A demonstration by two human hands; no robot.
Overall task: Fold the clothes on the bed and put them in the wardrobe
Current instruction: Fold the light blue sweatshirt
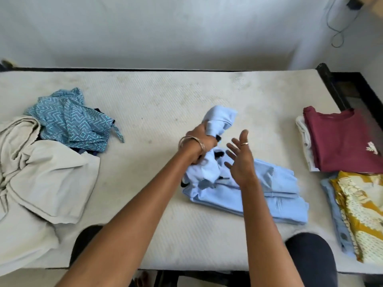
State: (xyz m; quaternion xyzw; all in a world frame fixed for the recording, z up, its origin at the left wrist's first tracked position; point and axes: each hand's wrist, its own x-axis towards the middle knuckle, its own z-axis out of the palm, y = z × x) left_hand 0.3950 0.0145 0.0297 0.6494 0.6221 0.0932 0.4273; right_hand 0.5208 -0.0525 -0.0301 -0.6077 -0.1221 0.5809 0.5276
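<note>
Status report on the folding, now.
Left hand grips light blue garment, bunched end raised. Right hand open above it. Garment half folded on mattress. Nothing in the way.

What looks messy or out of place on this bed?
The teal patterned cloth and beige garment lie crumpled at the left, unlike the folded maroon shirt at the right. The mattress shows faint grey stains.

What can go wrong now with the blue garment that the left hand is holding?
The left hand grips only a bunched end of the blue garment, and the right hand is open above it, so lifting may undo the folded part. A loose grip could also drop the bunch back onto the bed.
</note>
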